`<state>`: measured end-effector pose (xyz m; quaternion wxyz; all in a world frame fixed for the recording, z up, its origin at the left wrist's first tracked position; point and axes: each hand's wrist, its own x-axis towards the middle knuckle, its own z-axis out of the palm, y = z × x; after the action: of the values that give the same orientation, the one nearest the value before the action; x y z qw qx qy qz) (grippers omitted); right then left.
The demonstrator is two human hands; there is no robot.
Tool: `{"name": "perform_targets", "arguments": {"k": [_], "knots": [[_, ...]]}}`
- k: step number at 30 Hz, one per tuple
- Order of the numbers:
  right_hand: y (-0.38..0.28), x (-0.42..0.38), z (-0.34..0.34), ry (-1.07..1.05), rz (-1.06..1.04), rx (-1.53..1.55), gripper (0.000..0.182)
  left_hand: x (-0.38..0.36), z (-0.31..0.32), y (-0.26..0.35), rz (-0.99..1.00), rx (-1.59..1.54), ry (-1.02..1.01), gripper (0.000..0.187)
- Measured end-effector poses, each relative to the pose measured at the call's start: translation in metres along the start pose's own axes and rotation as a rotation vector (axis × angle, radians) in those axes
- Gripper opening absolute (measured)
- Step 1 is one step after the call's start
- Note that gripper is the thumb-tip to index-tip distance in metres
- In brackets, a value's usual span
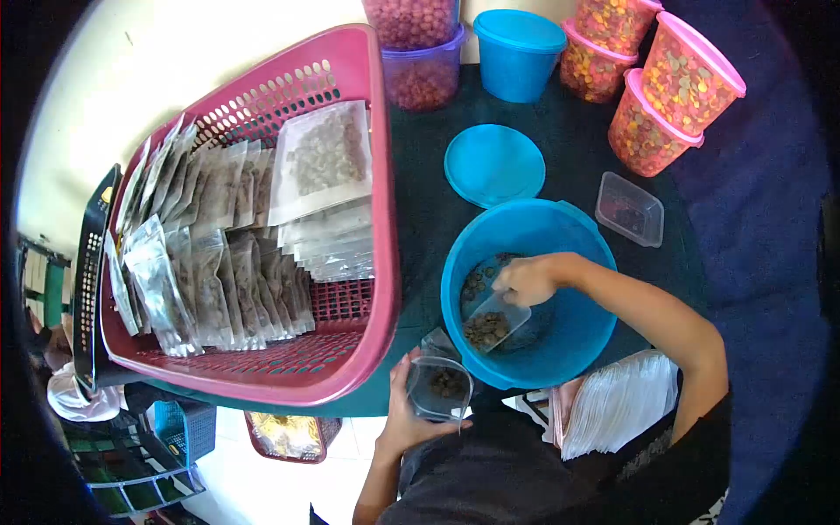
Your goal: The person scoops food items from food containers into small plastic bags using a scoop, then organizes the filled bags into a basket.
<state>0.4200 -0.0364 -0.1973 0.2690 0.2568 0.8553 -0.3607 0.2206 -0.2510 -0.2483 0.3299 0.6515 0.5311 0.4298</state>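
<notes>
Inside the large blue tub [573, 324], my right hand [528, 278] grips a clear plastic scoop [509, 317] that holds small dark brown pieces. More of these pieces [477, 284] lie at the tub's bottom. My left hand [408, 411] is wrapped round a clear container [440, 389] just outside the tub's lower left rim, with some dark pieces in it. A small clear bag [439, 342] shows behind that container, touching the tub's side.
Left stands a pink basket [382, 219] of filled bags [324, 157]. Behind the tub are a blue lid [495, 164], a blue bucket [518, 66] and stacked colourful tubs [691, 74]. A clear tray [630, 210] lies right; flat bags [617, 402] are stacked near my body.
</notes>
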Motion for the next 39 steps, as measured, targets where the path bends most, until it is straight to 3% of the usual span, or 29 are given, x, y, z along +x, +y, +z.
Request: {"name": "perform_targets", "arguments": {"k": [3, 6, 14, 16, 18, 20, 22, 23, 24, 25, 26, 27, 28, 30, 33, 39], "knots": [[-0.004, -0.014, 0.002, 0.040, -0.092, 0.057, 0.021, -0.002, 0.001, -0.005, -0.026, -0.090, -0.001, 0.120], [-0.015, -0.034, -0.005, 0.210, -0.133, 0.069, 0.022, 0.000, 0.000, 0.000, -0.023, -0.065, -0.025, 0.120], [-0.103, -0.075, -0.022, 0.267, 0.142, -0.006, 0.014, 0.005, 0.002, 0.002, 0.141, -0.015, -0.017, 0.119], [-0.141, -0.074, -0.020, 0.173, 0.337, -0.252, 0.023, 0.004, 0.002, -0.001, 0.172, 0.003, -0.046, 0.120], [-0.169, -0.063, -0.003, 0.289, 0.280, -0.434, 0.023, 0.003, 0.003, -0.005, 0.142, -0.040, -0.040, 0.121], [-0.206, -0.044, 0.015, 0.216, 0.400, -0.606, 0.020, 0.006, 0.013, -0.030, 0.167, -0.004, -0.063, 0.121], [-0.215, -0.019, 0.047, 0.354, 0.469, -0.818, 0.019, 0.006, 0.051, -0.099, -0.054, -0.062, 0.258, 0.031], [-0.222, -0.010, 0.048, 0.192, 0.539, -0.845, 0.018, 0.024, 0.030, -0.016, 0.089, -0.088, 0.232, 0.022], [-0.216, 0.003, 0.061, 0.193, 0.547, -0.837, 0.018, 0.024, 0.032, -0.026, 0.093, -0.091, 0.222, 0.022], [-0.204, 0.023, 0.075, 0.229, 0.634, -0.791, 0.018, 0.028, 0.035, -0.044, 0.241, 0.092, 0.243, 0.022], [-0.196, 0.033, 0.081, 0.265, 0.718, -0.748, 0.018, 0.030, 0.034, -0.055, 0.386, 0.275, 0.269, 0.022], [-0.209, -0.014, 0.045, 0.303, 0.536, -0.666, 0.016, 0.018, 0.021, -0.048, 0.270, 0.113, 0.084, 0.063], [-0.213, -0.036, 0.031, 0.414, 0.549, -0.619, 0.018, 0.004, 0.007, -0.034, 0.151, -0.047, -0.102, 0.116], [-0.201, -0.069, 0.018, 0.599, 0.481, -0.546, 0.021, 0.000, 0.002, -0.015, 0.144, -0.106, -0.034, 0.118], [-0.157, -0.096, -0.004, 0.477, 0.429, -0.319, 0.027, -0.003, -0.001, -0.014, 0.140, -0.056, -0.020, 0.120], [-0.051, -0.059, -0.002, 0.195, 0.419, 0.064, 0.036, -0.007, 0.005, -0.010, 0.055, -0.102, 0.010, 0.121]]}}
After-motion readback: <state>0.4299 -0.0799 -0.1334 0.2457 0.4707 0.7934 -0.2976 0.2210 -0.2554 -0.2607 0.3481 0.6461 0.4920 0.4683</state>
